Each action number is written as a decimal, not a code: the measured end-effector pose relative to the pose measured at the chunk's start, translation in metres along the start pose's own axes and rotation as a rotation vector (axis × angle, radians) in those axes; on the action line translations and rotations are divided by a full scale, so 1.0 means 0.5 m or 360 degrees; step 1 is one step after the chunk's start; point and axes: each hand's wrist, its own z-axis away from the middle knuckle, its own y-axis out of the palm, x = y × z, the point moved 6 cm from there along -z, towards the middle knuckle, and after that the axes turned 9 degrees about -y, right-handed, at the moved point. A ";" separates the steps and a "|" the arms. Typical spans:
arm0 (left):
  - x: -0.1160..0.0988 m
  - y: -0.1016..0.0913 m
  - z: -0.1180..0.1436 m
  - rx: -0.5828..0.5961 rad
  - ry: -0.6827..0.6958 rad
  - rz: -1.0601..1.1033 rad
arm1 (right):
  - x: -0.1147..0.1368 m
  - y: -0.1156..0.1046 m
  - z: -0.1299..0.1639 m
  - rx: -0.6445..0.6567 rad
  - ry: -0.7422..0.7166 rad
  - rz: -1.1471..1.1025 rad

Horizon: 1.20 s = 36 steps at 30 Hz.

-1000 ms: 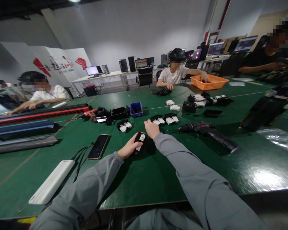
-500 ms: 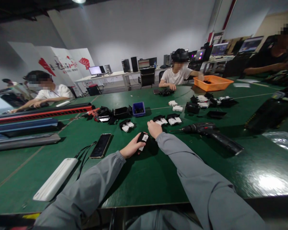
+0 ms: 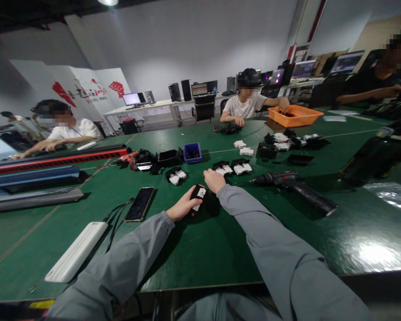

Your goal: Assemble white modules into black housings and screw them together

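In the head view, both hands meet over one small black part with a white label (image 3: 199,196), which lies on the green tabletop (image 3: 200,249) in front of the person. The left hand (image 3: 183,207) is closed around the near side of this part, with the fingers curled on it. The right hand (image 3: 214,180) rests at the far side of the part and touches it; I cannot tell how much its fingers are closed, because the back of the hand hides them. Both arms wear grey sleeves.

Just behind the right hand there are two black holders with white pieces (image 3: 233,167), side by side. A third such holder (image 3: 175,174) lies to the left of them. A cordless drill (image 3: 292,187) lies on its side to the right of the hands, near but apart from them. A dark phone (image 3: 140,203) lies flat to the left of the left hand, and a long white bar (image 3: 76,251) lies nearer to the table edge, with a black cable between them. A small blue bin (image 3: 192,152) stands further back. An orange tray (image 3: 296,116) is at the far side, where another person's hand (image 3: 284,105) reaches into it. Long red, blue and grey rails (image 3: 33,178) lie at the left.
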 end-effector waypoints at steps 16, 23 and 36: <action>0.021 -0.019 -0.012 -0.0080 -0.0063 0.0404 | -0.051 -0.054 0.201 -0.0216 0.0818 -0.1893; 0.021 -0.018 -0.011 -0.0108 -0.0040 0.0342 | -0.008 -0.043 0.204 -0.0123 0.0746 -0.2079; -0.003 -0.006 -0.001 -0.0170 0.0140 -0.0052 | 0.078 -0.025 0.227 0.0088 0.0222 -0.1691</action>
